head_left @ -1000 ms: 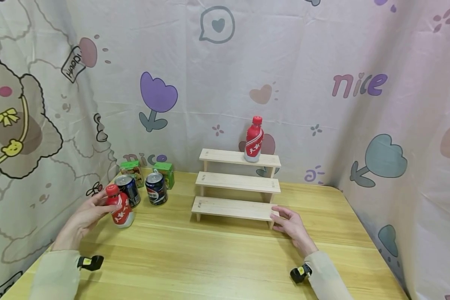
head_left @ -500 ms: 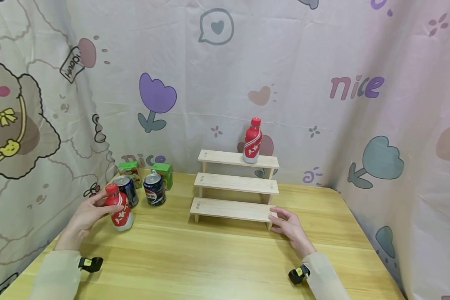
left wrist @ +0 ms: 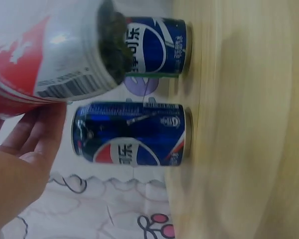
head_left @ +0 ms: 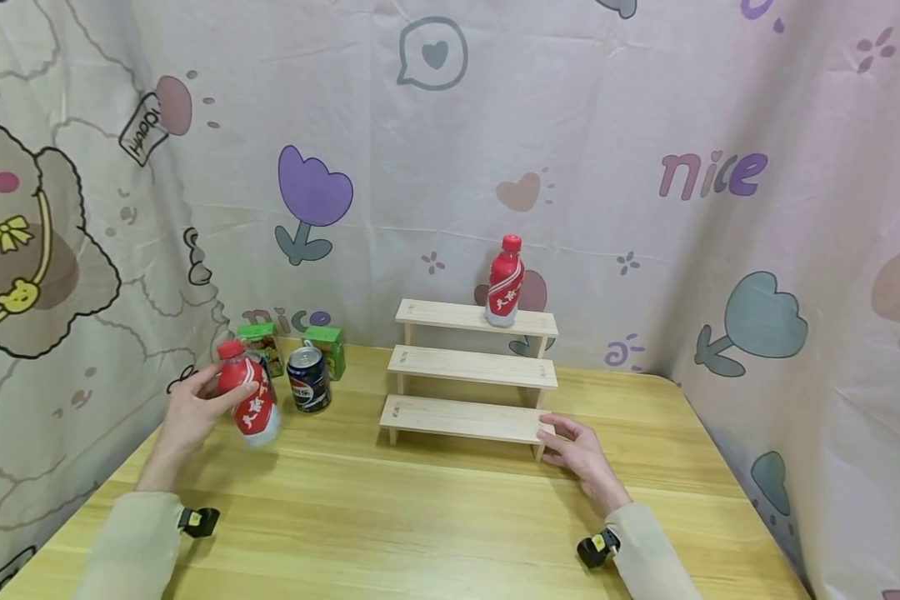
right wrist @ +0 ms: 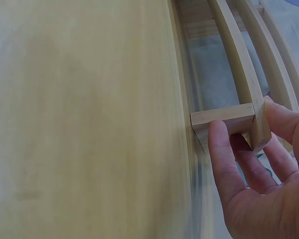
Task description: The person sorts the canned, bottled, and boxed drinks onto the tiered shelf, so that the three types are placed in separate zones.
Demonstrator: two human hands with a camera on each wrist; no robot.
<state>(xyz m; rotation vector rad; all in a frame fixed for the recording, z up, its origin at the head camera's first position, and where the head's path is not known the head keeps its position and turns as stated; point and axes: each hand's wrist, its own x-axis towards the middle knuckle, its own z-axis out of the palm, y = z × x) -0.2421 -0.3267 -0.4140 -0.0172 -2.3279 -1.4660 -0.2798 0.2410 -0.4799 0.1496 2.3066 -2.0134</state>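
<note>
My left hand (head_left: pixel 189 417) grips a red-and-white plastic bottle (head_left: pixel 253 404) with a red cap. Tilted, the bottle hangs just above the table, its base clear of the wood in the left wrist view. Behind it stand two blue cola cans, one (left wrist: pixel 132 134) partly hidden by the bottle in the head view, the other (head_left: pixel 309 382) in plain sight. My right hand (head_left: pixel 581 457) holds the right end of the lowest step of a three-tier wooden shelf (head_left: pixel 457 418). In the right wrist view its thumb lies on the step and its fingers touch the leg.
A matching red bottle (head_left: pixel 506 283) stands upright on the shelf's top step, right of centre. Two green boxes (head_left: pixel 328 350) stand behind the cans, near the back left edge. A printed curtain (head_left: pixel 435 150) borders the wooden table (head_left: pixel 390 525) at the back and sides.
My left hand has lifted the red bottle off the table, moving it slightly up and right and tilting it. It now covers more of the left can. My right hand stays on the shelf.
</note>
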